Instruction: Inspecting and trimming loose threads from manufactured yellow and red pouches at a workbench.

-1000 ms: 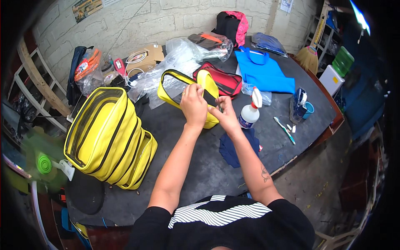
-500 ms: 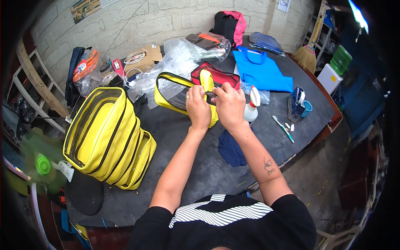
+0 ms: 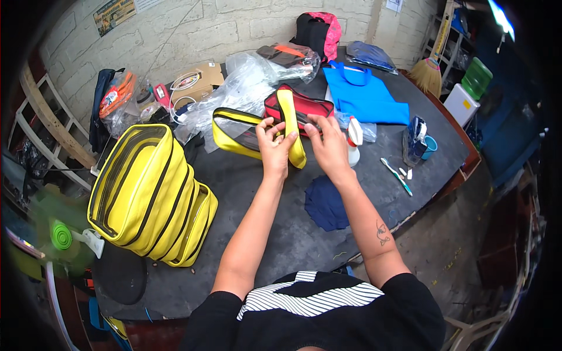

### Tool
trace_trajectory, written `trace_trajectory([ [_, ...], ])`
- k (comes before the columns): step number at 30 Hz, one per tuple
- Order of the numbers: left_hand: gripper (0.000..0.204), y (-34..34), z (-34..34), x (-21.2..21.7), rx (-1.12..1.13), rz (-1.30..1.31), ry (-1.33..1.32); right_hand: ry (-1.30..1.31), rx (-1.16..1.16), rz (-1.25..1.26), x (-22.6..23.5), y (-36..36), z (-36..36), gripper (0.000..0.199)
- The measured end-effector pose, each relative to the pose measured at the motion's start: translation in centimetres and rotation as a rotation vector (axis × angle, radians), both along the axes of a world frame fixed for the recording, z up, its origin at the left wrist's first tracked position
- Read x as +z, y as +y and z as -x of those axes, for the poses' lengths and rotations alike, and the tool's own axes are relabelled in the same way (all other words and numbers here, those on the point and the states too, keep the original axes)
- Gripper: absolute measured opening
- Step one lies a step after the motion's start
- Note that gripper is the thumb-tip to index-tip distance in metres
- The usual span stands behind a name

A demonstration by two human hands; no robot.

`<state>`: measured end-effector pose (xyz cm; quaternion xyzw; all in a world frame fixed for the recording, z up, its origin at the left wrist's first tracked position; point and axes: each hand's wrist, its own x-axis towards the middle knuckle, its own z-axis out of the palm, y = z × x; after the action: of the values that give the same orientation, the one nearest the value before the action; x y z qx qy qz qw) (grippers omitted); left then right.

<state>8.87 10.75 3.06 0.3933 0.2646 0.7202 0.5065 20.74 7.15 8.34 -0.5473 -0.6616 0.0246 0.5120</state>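
A yellow pouch [image 3: 243, 139] with black zip edging and a dark see-through panel stands on the black table in front of me. My left hand [image 3: 275, 153] is at its right end, with bent fingers and the thumb against the yellow side. To the right, my right hand [image 3: 332, 151] has its fingers apart, with nothing visible in it. A red pouch [image 3: 319, 107] with a dark mesh top lies just behind, partly covered by the yellow one and by my right fingers. The larger yellow zipped bags [image 3: 149, 193] stand one against another at the left.
A white spray bottle [image 3: 354, 146] stands beside my right hand. Dark blue cloth [image 3: 326, 203] lies nearer me. A blue tote bag [image 3: 372, 96], clear plastic wrap [image 3: 249, 76] and a backpack [image 3: 316, 35] are farther back. The toothbrush [image 3: 397, 176] and blue cup [image 3: 430, 146] sit at the right.
My hands were close together at the top of the yellow pouch. Now my right hand has let go and moved right, its fingers spreading. The pouch's right end stands more upright.
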Motion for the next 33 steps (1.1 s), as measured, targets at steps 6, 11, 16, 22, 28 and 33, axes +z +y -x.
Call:
trace_trajectory([
  [6, 0.083, -1.4, -0.8, 2.2, -0.119, -0.053, 0.023, -0.337, -0.144, -0.159, 3.2, 0.4, -1.1, 0.016],
  [11, 0.075, -2.1, -1.4, 2.3, -0.130, -0.064, 0.052, -0.495, -0.230, -0.250, 4.8, 1.1, -1.5, 0.011],
  [16, 0.074, -2.3, -1.6, 2.3, -0.134, -0.059, 0.075, -0.605, -0.260, -0.212, 5.1, 1.4, -1.5, 0.009],
  [22, 0.073, -2.5, -1.9, 2.1, -0.094, -0.072, 0.101, -0.689, -0.326, -0.178, 5.3, 1.2, -1.1, 0.009],
  [28, 0.072, -2.4, -2.4, 1.9, -0.091, -0.085, 0.126, -0.708, -0.339, -0.175, 5.1, 1.3, -1.7, 0.009],
  [33, 0.073, -2.6, -2.7, 2.1, -0.101, -0.102, 0.036, -0.826, -0.249, -0.097, 5.0, -0.7, -1.1, 0.007],
])
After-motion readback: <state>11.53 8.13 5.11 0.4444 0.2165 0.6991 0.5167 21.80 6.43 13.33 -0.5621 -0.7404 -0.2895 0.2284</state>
